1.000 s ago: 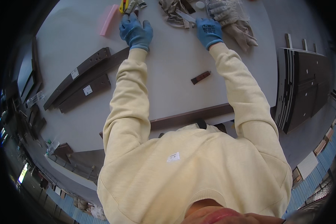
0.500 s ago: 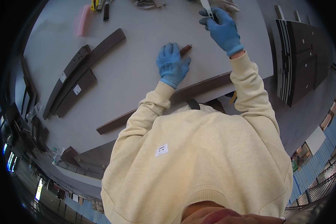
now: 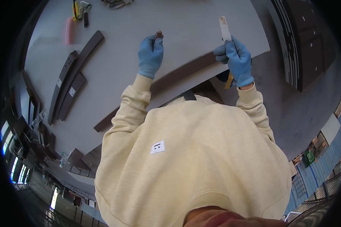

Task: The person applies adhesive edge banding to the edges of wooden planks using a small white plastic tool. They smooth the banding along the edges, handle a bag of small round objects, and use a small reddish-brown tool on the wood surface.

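Observation:
My left hand, in a blue glove, is closed around a small brown tube whose narrow pale tip points away from me. Most of the tube is hidden in the fingers. Farther right, my gloved right hand grips a flat white scraper with brown smears near its upper end. Both hands are above the grey table. Nearer to me than the left hand, a long dark brown bar lies slantwise along the table's near edge, with my left sleeve across part of it.
Curved dark brown pieces lie at the left, some with white labels. Beyond them are a pink foam strip, a yellow knife and a dark tube. Dark panels stand stacked at the right, past the table's edge.
My left hand has lifted the brown tube from the table and moved left. My right hand has come nearer to me with the scraper, its blade now pointing away. The view has shifted.

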Tool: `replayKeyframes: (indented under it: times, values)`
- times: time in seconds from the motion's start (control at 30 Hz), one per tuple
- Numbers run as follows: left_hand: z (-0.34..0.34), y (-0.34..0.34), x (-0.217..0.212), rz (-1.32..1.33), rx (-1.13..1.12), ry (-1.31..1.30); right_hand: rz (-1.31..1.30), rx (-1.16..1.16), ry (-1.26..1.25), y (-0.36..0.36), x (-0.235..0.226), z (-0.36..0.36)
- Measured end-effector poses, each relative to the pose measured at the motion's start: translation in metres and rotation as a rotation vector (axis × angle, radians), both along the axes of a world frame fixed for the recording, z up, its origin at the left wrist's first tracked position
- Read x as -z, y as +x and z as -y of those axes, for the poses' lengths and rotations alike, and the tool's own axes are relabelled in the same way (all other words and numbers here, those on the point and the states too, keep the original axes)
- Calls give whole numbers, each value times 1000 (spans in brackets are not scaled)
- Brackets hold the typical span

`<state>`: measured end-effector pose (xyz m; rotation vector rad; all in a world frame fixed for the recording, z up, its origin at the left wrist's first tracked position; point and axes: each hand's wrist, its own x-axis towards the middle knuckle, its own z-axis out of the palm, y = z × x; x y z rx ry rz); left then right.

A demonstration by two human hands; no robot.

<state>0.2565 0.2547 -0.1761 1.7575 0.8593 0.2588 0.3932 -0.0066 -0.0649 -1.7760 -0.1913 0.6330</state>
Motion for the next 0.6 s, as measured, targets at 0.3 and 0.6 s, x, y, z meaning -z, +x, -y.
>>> replayKeyframes:
  times: [0.3, 0.6]
  values:
    - [97, -35, -110, 233, -2, -795, 149, -88, 134, 10, -14, 70]
    - [160, -30, -154, 135, -60, -1056, -159, -142, 13, 3, -34, 94]
